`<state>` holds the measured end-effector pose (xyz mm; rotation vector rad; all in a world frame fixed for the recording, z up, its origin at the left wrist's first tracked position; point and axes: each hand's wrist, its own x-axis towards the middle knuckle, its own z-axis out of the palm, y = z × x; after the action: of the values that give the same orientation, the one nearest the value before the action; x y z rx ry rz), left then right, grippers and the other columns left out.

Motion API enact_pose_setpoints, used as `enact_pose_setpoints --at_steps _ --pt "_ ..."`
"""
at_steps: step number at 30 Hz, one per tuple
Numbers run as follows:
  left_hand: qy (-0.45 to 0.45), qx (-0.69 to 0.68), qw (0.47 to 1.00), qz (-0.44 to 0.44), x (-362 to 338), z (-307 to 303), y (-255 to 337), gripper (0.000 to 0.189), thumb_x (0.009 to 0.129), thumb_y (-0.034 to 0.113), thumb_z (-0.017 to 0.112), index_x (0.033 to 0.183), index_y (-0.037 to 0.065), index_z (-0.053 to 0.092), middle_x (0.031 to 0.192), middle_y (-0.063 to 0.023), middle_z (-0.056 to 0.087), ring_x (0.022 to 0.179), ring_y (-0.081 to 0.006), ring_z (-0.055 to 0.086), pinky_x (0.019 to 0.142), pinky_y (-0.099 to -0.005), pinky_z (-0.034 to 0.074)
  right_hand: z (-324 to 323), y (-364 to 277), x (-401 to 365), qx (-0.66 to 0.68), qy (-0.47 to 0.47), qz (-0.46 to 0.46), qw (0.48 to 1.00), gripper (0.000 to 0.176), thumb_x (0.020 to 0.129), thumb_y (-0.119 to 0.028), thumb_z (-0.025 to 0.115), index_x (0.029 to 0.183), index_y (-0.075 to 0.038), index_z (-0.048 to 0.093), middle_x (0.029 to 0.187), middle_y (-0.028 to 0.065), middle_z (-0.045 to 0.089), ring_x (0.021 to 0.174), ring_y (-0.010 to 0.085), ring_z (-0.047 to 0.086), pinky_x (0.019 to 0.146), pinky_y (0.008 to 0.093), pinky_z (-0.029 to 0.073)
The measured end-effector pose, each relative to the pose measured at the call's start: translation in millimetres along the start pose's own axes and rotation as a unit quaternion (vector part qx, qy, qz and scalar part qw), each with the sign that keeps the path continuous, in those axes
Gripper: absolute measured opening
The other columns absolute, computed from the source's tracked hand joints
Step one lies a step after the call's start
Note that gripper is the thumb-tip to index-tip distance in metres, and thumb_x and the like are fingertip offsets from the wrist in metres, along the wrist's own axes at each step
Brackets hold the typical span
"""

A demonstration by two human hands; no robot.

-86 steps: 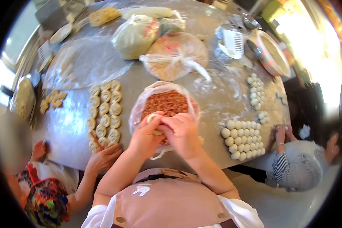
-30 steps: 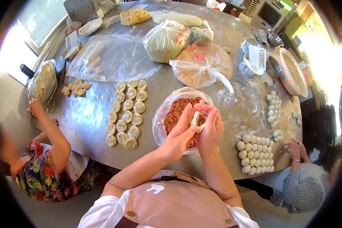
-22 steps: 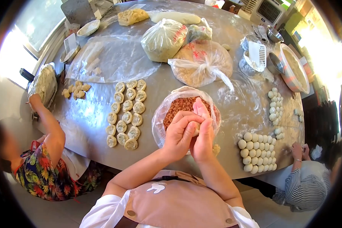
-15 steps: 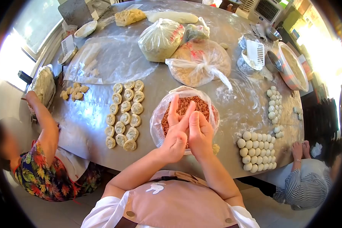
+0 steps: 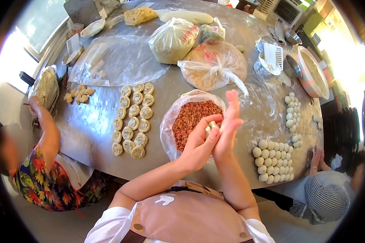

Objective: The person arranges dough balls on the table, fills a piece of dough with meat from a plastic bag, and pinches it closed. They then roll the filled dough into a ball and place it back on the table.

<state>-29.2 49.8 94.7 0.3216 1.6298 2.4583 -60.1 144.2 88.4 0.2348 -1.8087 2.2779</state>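
Note:
Over the right side of a plastic-lined bowl of reddish-brown crumbly filling point(image 5: 192, 117), my two hands are together. My left hand point(image 5: 200, 141) has its fingers curled round a small piece of pale dough point(image 5: 211, 126), partly hidden by the thumb and fingers. My right hand point(image 5: 228, 133) presses against it from the right, palm turned inward and fingers stretched upward. Left of the bowl stand three columns of round, pleated dough pieces point(image 5: 144, 126). Smooth white dough balls point(image 5: 270, 162) lie in rows to the right.
Tied plastic bags point(image 5: 213, 67) lie beyond the bowl. A clear plastic sheet point(image 5: 117, 60) covers dough at the back left. A large tub point(image 5: 312, 73) stands at the right. A person in a floral top point(image 5: 44, 182) works at the left, another in stripes point(image 5: 326, 196) at the right.
My hands have shifted slightly right and up. My left fingers, stretched out before, are now curled round the dough, and my right hand has opened upward. The right-hand person's hands have moved slightly.

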Motion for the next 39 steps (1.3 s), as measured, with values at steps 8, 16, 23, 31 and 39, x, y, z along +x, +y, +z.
enact_pose_setpoints --at_steps 8,16,23,31,39 --pt "0.145 -0.069 0.987 0.027 7.9 -29.3 4.9 0.035 0.106 0.027 0.042 0.083 0.005 0.055 0.091 -0.0065 0.064 0.085 -0.0164 0.062 0.091 -0.0331 0.049 13.3 -17.2 -16.5 0.007 -0.015 0.008 1.000 0.088 0.097 -0.070 0.017 0.155 -0.005 0.012 0.163 0.0094 0.009 0.149 0.0258 0.005 0.118 0.0409 0.003" --pt "0.076 -0.250 0.963 0.063 12.1 -23.6 19.0 0.067 0.099 0.060 0.037 0.141 0.007 0.042 0.144 -0.0172 0.045 0.119 -0.0236 0.053 0.116 -0.0422 0.024 24.4 -19.2 -32.3 -0.113 -0.063 0.082 0.988 0.058 0.104 -0.048 0.040 0.135 0.001 0.043 0.128 0.0095 0.053 0.114 0.0158 0.053 0.099 0.0302 0.041" --pt "-0.084 -0.048 0.990 0.103 13.0 -57.6 7.4 0.053 0.103 0.046 0.042 0.118 -0.002 0.059 0.139 -0.0185 0.050 0.108 -0.0239 0.060 0.104 -0.0424 0.041 26.3 -25.8 -26.7 0.020 -0.144 0.088 0.985 0.058 0.104 -0.050 0.033 0.123 0.002 0.052 0.118 0.0088 0.058 0.105 0.0149 0.057 0.092 0.0292 0.045" --pt "0.092 -0.112 0.988 0.053 10.7 -35.4 9.0 0.047 0.104 0.039 0.044 0.125 0.001 0.062 0.123 -0.0130 0.063 0.107 -0.0198 0.062 0.113 -0.0397 0.030 8.0 -23.0 -21.6 -0.046 -0.180 0.163 0.969 0.063 0.103 -0.056 0.029 0.117 0.001 0.051 0.105 0.0080 0.059 0.084 0.0121 0.059 0.068 0.0248 0.048" --pt "0.043 -0.032 0.994 0.096 7.7 -48.5 4.1 0.049 0.102 0.040 0.047 0.097 -0.003 0.069 0.099 -0.0140 0.070 0.128 -0.0293 0.051 0.115 -0.0461 0.028 21.3 -9.8 -27.1 -0.146 -0.117 0.040 0.982 0.060 0.102 -0.056 0.033 0.120 -0.001 0.049 0.110 0.0085 0.058 0.095 0.0159 0.058 0.082 0.0271 0.049"
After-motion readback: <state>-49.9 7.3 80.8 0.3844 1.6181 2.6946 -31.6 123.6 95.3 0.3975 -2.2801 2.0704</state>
